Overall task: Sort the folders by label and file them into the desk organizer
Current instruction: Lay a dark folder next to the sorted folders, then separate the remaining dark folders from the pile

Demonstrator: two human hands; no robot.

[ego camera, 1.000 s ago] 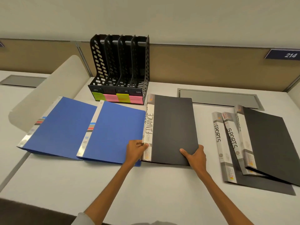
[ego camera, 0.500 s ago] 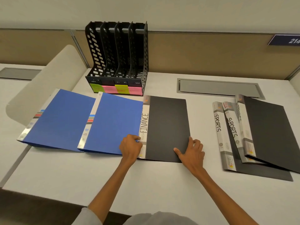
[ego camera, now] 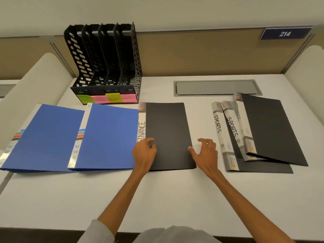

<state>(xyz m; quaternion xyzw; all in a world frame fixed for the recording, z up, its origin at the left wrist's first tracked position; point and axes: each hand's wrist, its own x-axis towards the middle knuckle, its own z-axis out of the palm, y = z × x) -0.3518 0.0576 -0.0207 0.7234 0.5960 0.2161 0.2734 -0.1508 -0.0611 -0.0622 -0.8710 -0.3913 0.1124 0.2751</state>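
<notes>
FINANCE folder point(ego camera: 166, 135): black, lies flat mid-desk point(ego camera: 157, 199), spine to the left against a blue folder point(ego camera: 108, 135), just in front of the organizer point(ego camera: 105, 67).
L hand point(ego camera: 143, 153): rests on cover by the lower spine, fingers loosely bent, gripping nothing.
R hand point(ego camera: 205, 151): relaxed and spread, thumb at the folder's right edge, other fingers off it.
Feel (est.): thin, light, bendy plastic; prob. slides easily on the smooth top and flops if lifted by one corner.
Where to hold: the spine, as the stiffest part. Pinch low on the spine w/ L, R under the open edge.
Slots: 4, look empty; text on the sticky notes point(ego camera: 107, 98) is too blurred to read.
</notes>
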